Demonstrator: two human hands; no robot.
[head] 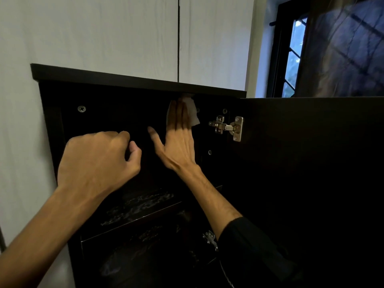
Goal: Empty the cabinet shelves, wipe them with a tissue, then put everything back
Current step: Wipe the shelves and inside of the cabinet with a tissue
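Dark cabinet open, door swung out to the right on a metal hinge. Upper compartment in view, no contents visible; interior too dark to rule out anything at the back.

Right hand raised inside the compartment, fingers straight and close together, thumb spread to the left, flattening a white tissue against the rear of the compartment just below the top panel. Tissue beneath the fingers, its free edge showing above the fingertips and to their right, toward the hinge side. No pinch or curl around it; held by flat pressure only.

Left hand lower and to the left, fingers curled inward, thumb bent toward them. Nothing seen in it; contact with the cabinet not determinable.

Shelf below the hands, front edge running left to right and tilted in this view, pale streaks on its surface. Second hinge lower down by the right sleeve.

Judgement: wiping stage, top of compartment under treatment. Tissue already under the right hand, so that hand is the one placed for the next stroke; unwiped area lies mainly left and downward from it, the shelf directly below. Risk: tissue slipping from under flat fingers.
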